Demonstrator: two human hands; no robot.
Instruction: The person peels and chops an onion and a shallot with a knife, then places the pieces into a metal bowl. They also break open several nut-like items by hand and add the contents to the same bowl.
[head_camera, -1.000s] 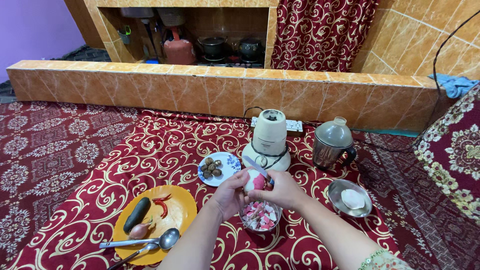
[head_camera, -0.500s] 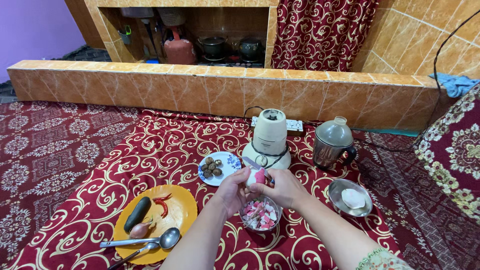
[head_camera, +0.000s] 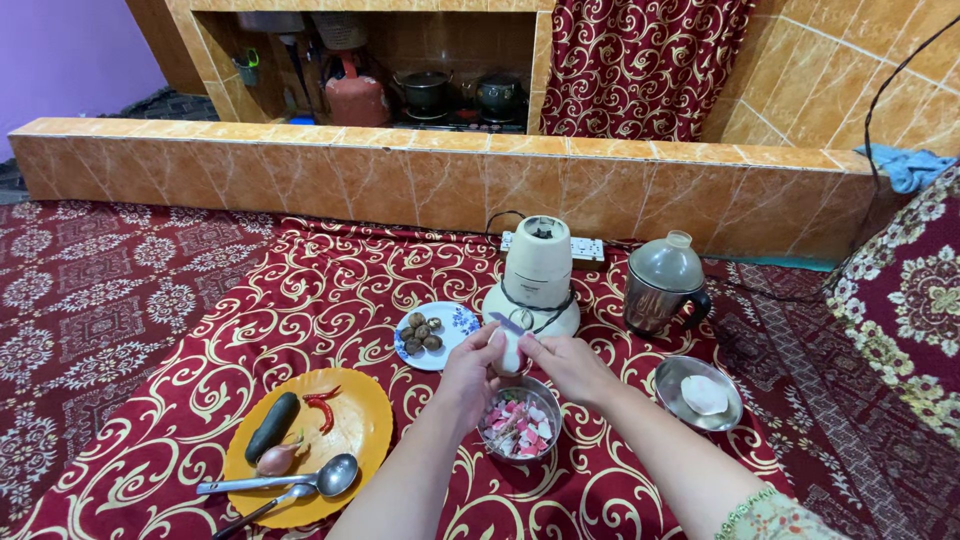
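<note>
Clearly the work sits on the small pale, rounded root with a trace of pink skin (head_camera: 511, 352), held just above the small steel bowl of pink and white peelings (head_camera: 520, 426), in front of the cream blender base (head_camera: 537, 272). The left hand (head_camera: 472, 370) is wrapped round the root from the left, fingers curled close about it, thumb up near the top. The right hand (head_camera: 566, 363) is closed on the handle of a small knife with a narrow silvery blade (head_camera: 508, 323), the blade lying across the top of the root and pointing left; the handle itself is hidden inside the fist.

To peel well, I judge the blade should stay shallow under the skin and travel away from the left thumb, with the root turned a little after each stroke. Keeping both hands over the bowl lets the scraps drop straight in rather than on the red and gold patterned cloth (head_camera: 300, 300). A slip toward the left fingers looks the main risk, since they sit so near the edge.

Further out: a white plate with blue flowers holding dark round pieces (head_camera: 436, 335) to the left, a steel bowl with a peeled white piece (head_camera: 698, 394) to the right, a steel blender jar with a clear lid (head_camera: 664, 283) behind that, and an orange plate (head_camera: 365, 425) with a cucumber, red chillies and a shallot at the near left.
</note>
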